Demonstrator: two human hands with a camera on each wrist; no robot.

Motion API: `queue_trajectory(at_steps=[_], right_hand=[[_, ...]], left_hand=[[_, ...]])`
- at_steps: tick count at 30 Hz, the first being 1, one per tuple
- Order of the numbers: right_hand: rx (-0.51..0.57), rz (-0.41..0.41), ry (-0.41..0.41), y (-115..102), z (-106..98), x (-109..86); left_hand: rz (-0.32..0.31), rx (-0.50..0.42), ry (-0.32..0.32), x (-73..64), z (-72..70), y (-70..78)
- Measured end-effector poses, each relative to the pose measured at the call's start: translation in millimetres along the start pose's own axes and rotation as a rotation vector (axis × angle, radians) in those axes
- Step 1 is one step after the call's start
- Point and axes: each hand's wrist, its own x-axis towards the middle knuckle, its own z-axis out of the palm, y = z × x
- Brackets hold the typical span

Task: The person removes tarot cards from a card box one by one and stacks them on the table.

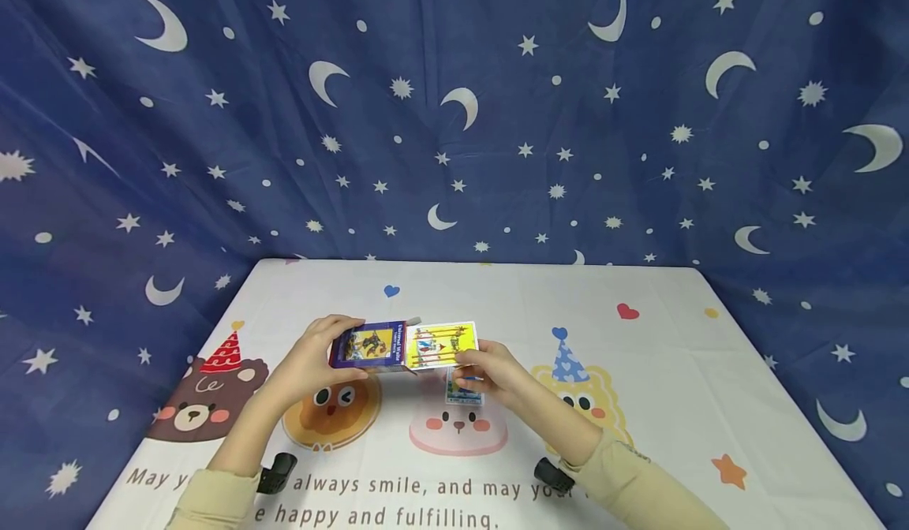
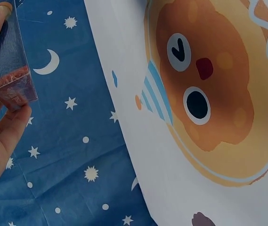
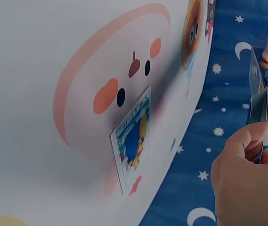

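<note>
"Cards! Where are they?"

"One yellow, oblong paper card with long sticks drawn on it [image 1: 439, 343] is up above the table, at the open end of a dark blue card box with a yellow picture [image 1: 369, 346]."

"Who's holding them?"

"The left hand [image 1: 312, 360] grips the box, fingers and thumb curled round it. The right hand [image 1: 497, 374] pinches the yellow card between thumb and fingers."

"What's under there?"

"A small, flat pile of blue picture cards [image 3: 133, 141]. It lies on the white cloth with printed animal faces [image 1: 667, 404], just by a pink-cheeked one."

"And behind?"

"A deep blue curtain with white moons and stars [image 1: 497, 57]."
</note>
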Motion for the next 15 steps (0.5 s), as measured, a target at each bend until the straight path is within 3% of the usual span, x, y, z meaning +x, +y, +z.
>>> queue_trajectory(at_steps=[7, 15], right_hand=[[0.017, -0.028, 0.032, -5, -12, -2.0], [0.180, -0.036, 0.021, -12, -28, -6.5]], left_hand=[[-0.012, 0.002, 0.000, -2.6, -0.8, -1.4], [-0.026, 0.013, -0.005, -5.3, -0.4, -4.4]])
